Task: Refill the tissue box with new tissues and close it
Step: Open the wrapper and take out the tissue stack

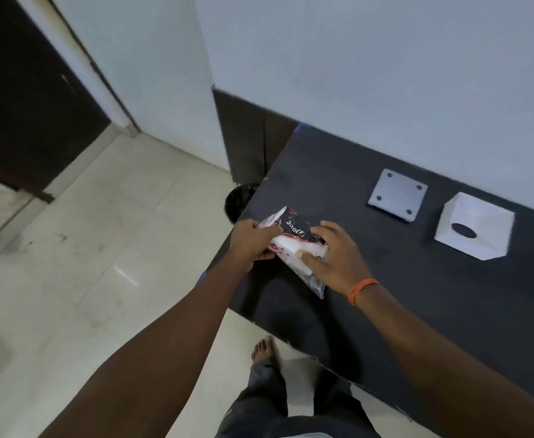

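A plastic tissue pack point(294, 240), black, red and white with white tissues showing, lies at the near left corner of the dark table point(386, 279). My left hand point(253, 245) grips its left end. My right hand point(332, 257) clasps its right side, thumb pressed on the white tissues. The white cube tissue box point(474, 226) with a round dark hole stands far right on the table, apart from both hands. Its flat grey lid point(397, 194) with a hole near each corner lies to the left of the box.
A white wall runs behind the table. A dark round bin point(239, 200) sits on the tiled floor point(101, 248) by the table's left corner. A dark door point(22, 105) is at far left. My bare foot point(264, 349) stands by the table's front edge.
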